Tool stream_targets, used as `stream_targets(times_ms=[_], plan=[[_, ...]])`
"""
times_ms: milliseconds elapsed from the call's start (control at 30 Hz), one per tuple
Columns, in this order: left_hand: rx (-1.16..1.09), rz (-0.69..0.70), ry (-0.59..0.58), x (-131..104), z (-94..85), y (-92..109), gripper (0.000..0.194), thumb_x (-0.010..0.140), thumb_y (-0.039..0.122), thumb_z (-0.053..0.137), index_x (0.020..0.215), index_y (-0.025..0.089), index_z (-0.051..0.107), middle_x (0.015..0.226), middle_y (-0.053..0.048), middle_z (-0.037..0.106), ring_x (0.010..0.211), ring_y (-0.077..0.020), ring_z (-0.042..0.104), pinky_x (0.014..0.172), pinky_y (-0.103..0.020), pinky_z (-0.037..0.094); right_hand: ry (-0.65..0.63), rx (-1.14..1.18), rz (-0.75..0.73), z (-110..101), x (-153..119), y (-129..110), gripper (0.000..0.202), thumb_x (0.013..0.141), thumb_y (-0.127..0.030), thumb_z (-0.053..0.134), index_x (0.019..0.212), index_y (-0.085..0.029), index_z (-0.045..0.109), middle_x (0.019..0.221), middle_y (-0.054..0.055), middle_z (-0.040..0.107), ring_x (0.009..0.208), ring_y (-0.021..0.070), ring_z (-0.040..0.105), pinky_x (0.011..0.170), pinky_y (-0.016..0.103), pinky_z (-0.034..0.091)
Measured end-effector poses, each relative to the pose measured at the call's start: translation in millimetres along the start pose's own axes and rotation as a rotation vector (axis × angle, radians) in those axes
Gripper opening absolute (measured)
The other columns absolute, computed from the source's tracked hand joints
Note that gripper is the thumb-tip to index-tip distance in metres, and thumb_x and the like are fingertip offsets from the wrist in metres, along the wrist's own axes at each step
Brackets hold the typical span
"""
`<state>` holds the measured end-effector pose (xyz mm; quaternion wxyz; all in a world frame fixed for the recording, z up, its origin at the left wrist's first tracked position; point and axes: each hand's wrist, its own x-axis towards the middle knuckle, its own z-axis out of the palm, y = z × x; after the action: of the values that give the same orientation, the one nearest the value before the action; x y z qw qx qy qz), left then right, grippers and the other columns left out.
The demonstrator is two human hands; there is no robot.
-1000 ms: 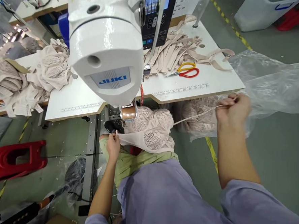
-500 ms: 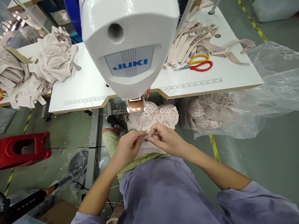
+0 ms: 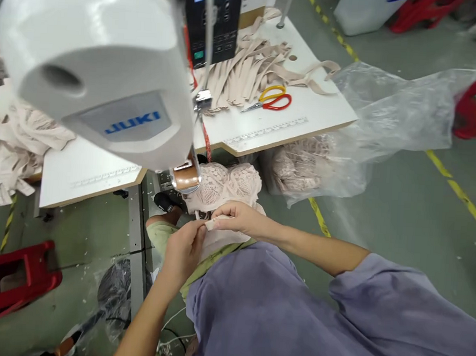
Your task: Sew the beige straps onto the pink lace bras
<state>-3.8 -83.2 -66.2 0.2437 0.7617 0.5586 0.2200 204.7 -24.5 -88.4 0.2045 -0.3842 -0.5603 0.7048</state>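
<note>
A beige lace bra (image 3: 225, 183) lies across my lap, its cups toward the sewing machine head (image 3: 99, 78). Above its near part, a short beige fabric strap (image 3: 213, 223) is stretched between my fingertips. My left hand (image 3: 183, 250) pinches one end of the strap between thumb and fingers. The other end is in the closed fingers of my right hand (image 3: 237, 220). The machine's lower arm with its brown-covered end (image 3: 186, 178) stands just beyond the bra. Part of the strap is hidden under my fingers.
On the white table (image 3: 265, 128) lie scissors (image 3: 273, 98) with yellow and red handles and a heap of beige straps (image 3: 244, 71). More beige garments (image 3: 22, 138) are piled at left. A clear plastic bag (image 3: 323, 167) of lace pieces hangs at right. A red stool (image 3: 14, 277) stands lower left.
My view has swung to the right, so the machine head sits further left. My hands have moved slightly apart, and more of the strap shows between them.
</note>
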Motion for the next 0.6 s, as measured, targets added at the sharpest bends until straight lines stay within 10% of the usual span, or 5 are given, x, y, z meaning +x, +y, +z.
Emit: stream_targets(times_ms=[100, 333, 600], plan=[[0.012, 0.107, -0.026, -3, -9.6, 6, 0.023, 0.1, 0.024, 0.045, 0.115, 0.021, 0.061, 0.094, -0.004, 0.078, 0.072, -0.0163, 0.073, 0.06, -0.023, 0.05, 0.006, 0.064, -0.018, -5, -2, 4, 0.033, 0.087, -0.048, 0.066, 0.094, -0.017, 0.072, 0.074, -0.001, 0.062, 0.066, 0.0108, 0.053, 0.063, 0.024, 0.04], [0.084, 0.291, -0.067, -1, -27.4, 29, 0.011, 0.096, 0.017, 0.046, 0.102, 0.023, 0.054, 0.065, 0.005, 0.066, 0.046, -0.0128, 0.06, 0.045, -0.022, 0.04, -0.252, -0.39, -0.633, -14, -18, -11, 0.016, 0.09, -0.025, 0.062, 0.099, -0.018, 0.072, 0.117, 0.006, 0.066, 0.1, 0.0129, 0.062, 0.087, 0.023, 0.046], [0.014, 0.198, -0.105, 7, -29.4, 38, 0.012, 0.096, 0.018, 0.05, 0.1, 0.026, 0.059, 0.073, 0.003, 0.068, 0.055, -0.0122, 0.063, 0.052, -0.021, 0.048, -0.167, -0.685, -0.825, -9, -32, -13, 0.017, 0.098, -0.027, 0.049, 0.093, -0.021, 0.065, 0.098, 0.004, 0.069, 0.085, 0.0121, 0.062, 0.074, 0.023, 0.045]])
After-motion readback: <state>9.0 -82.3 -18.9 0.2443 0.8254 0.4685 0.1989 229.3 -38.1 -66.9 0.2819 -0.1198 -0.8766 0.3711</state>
